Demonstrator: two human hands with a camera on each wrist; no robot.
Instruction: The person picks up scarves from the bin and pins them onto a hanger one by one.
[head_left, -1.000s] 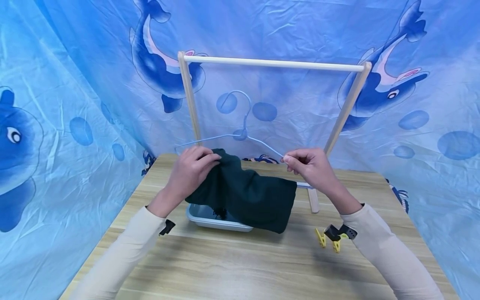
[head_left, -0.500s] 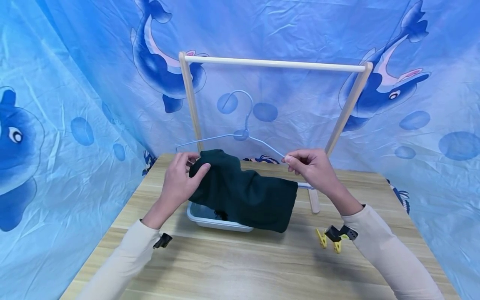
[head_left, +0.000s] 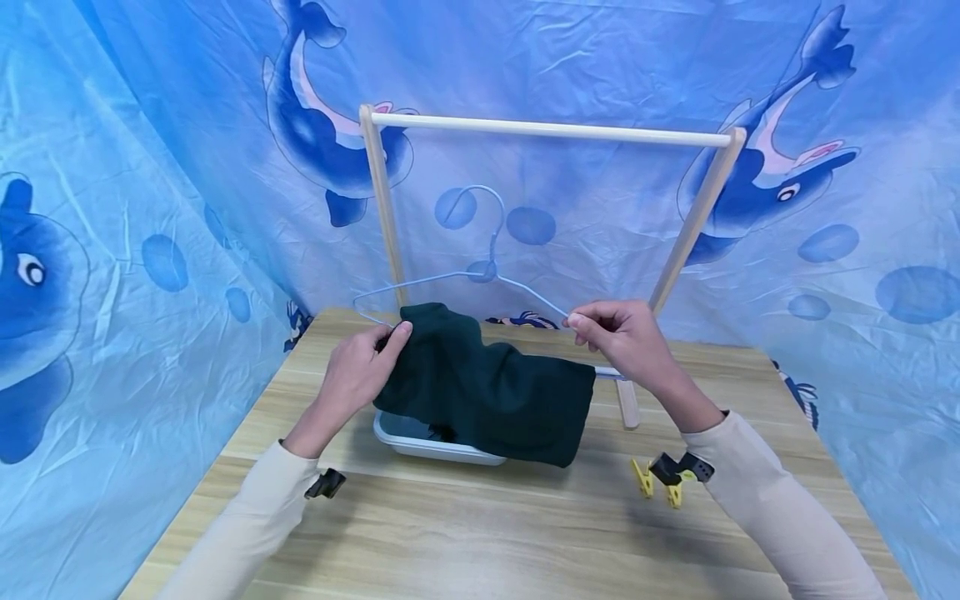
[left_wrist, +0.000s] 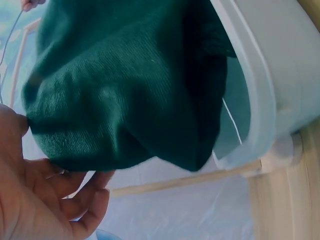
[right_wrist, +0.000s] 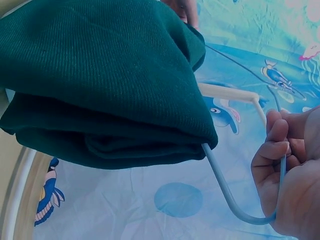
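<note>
Draped over a light-blue clothes hanger (right_wrist: 221, 181), a dark green ribbed cloth (head_left: 498, 387) hangs partly above a plastic tub (head_left: 444, 452), the person's left hand (head_left: 354, 368) pinching the cloth's edge, seemingly to spread it, while the right hand (head_left: 621, 337) grips the hanger, presumably steadying it.

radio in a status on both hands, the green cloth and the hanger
Left hand holding green cloth edge; right hand gripping blue hanger. Cloth draped over hanger's lower bar. Tub below, no obstruction seen.
</note>
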